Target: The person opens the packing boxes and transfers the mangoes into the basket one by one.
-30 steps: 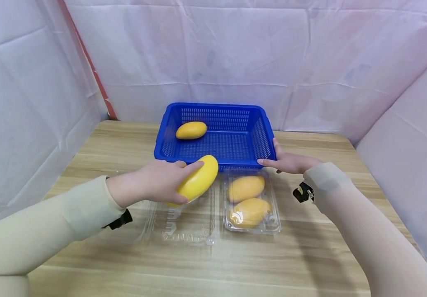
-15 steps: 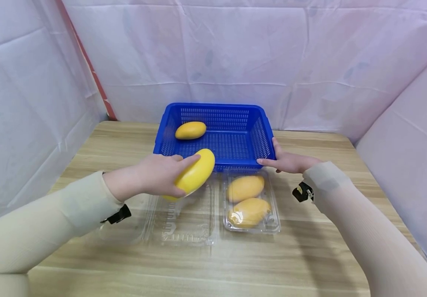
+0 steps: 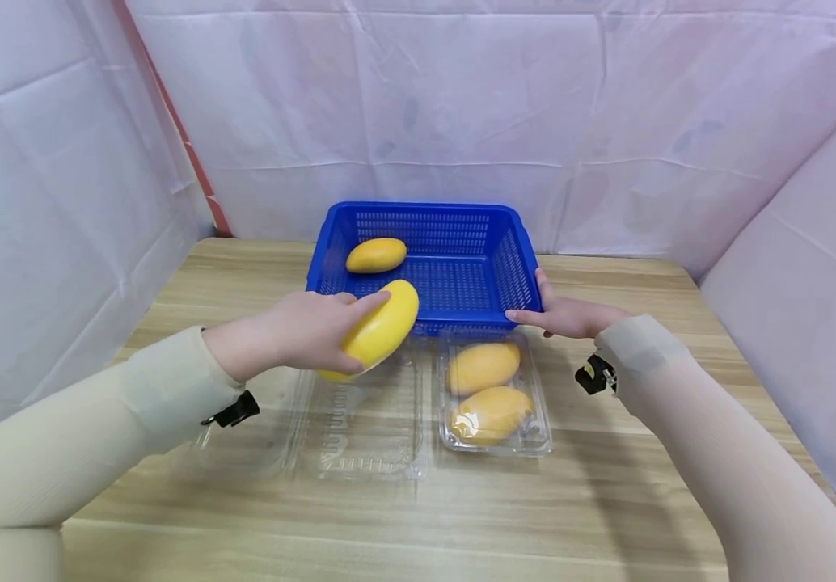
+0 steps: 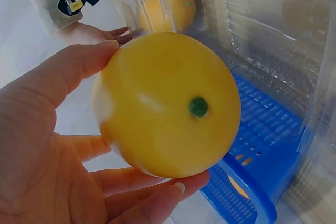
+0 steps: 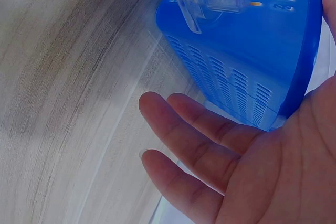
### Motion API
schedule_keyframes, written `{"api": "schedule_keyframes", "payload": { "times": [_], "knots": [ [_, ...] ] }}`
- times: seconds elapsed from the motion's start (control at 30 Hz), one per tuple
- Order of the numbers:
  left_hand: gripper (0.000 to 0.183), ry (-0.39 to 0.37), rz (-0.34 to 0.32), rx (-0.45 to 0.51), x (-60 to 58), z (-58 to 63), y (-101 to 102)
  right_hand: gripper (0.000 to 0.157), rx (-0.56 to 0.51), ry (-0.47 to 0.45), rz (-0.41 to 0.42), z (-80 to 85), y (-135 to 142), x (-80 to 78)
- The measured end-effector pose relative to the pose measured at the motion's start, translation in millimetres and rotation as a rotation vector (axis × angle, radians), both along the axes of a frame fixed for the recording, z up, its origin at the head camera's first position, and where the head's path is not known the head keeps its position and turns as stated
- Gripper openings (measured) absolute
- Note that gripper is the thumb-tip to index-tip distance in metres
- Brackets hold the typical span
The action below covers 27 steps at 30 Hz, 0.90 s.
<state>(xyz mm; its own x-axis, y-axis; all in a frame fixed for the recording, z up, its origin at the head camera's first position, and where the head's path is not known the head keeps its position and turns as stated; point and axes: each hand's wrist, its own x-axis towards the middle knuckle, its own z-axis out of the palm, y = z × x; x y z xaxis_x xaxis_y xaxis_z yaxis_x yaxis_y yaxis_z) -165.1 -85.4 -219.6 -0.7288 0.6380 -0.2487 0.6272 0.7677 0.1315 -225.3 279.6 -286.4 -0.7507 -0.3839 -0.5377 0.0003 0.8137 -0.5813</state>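
Note:
My left hand (image 3: 316, 330) grips a yellow mango (image 3: 383, 325), thumb on one side and fingers on the other. The mango hangs tilted above the open clear plastic clamshell box (image 3: 370, 465), near the front rim of the blue basket (image 3: 454, 317). In the left wrist view, a green stem spot shows on the mango's rounded end. My right hand (image 3: 571, 316) rests at the basket's front right corner, thumb on the rim. Its other fingers (image 5: 184, 140) stretch loosely outside the basket wall. A second mango (image 3: 377, 255) lies in the basket's left part.
Right of the open box stands a closed clear clamshell (image 3: 540, 436) with two mangoes (image 3: 491, 414) inside, close against the basket's front. All of it stands on a wood-grain table (image 3: 418, 533). White cloth sheets (image 3: 462, 97) rise behind and at both sides.
My left hand has lifted the mango slightly, away from the open box and toward the basket's front rim. My right hand stays at the basket corner.

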Motion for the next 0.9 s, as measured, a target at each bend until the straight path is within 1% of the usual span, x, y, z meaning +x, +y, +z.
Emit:
{"api": "schedule_keyframes", "payload": {
  "times": [0.23, 0.4, 0.53, 0.73, 0.9],
  "knots": [
    [0.088, 0.022, 0.023, -0.024, -6.4, 5.0, -2, 0.110, 0.031, 0.008, 0.006, 1.1, -1, -1.9],
    [0.088, 0.047, 0.033, -0.025, -13.6, 8.3, -1, 0.109, 0.025, 0.002, 0.002, 1.5, 1, 1.5],
    [0.088, 0.062, 0.030, -0.030, -20.7, 7.9, 1, 0.108, 0.011, 0.010, -0.012, -1.0, 4, 5.7],
    [0.090, 0.059, 0.044, -0.031, -30.4, 11.2, 2, 0.107, 0.002, 0.026, -0.011, 0.7, 4, 2.3],
    [0.091, 0.035, 0.063, -0.031, -38.3, 12.8, 1, 0.108, 0.006, 0.027, -0.007, 1.2, 2, -0.4]
  ]
}}
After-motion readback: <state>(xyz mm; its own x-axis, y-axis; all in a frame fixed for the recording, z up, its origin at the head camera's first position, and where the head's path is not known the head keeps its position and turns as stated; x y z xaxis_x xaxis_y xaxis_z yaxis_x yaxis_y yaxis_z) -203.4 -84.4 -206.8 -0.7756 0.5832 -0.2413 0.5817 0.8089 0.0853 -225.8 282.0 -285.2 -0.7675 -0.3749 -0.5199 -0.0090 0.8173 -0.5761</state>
